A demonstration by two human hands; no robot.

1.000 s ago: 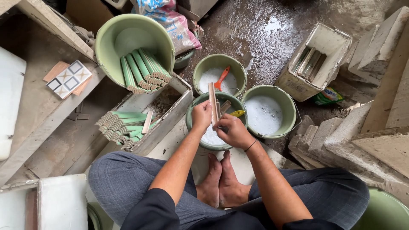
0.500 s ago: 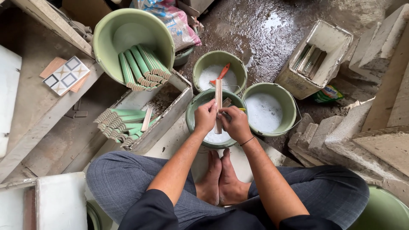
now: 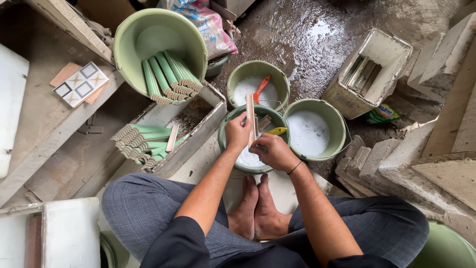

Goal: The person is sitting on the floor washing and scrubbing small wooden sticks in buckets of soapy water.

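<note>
At frame centre, our left hand (image 3: 238, 131) grips a pale clay strip (image 3: 250, 115) upright over the green bucket (image 3: 229, 149) of white liquid; our right hand (image 3: 274, 151) closes on its lower end, perhaps wiping. We'd support both ends and stroke evenly.
</note>
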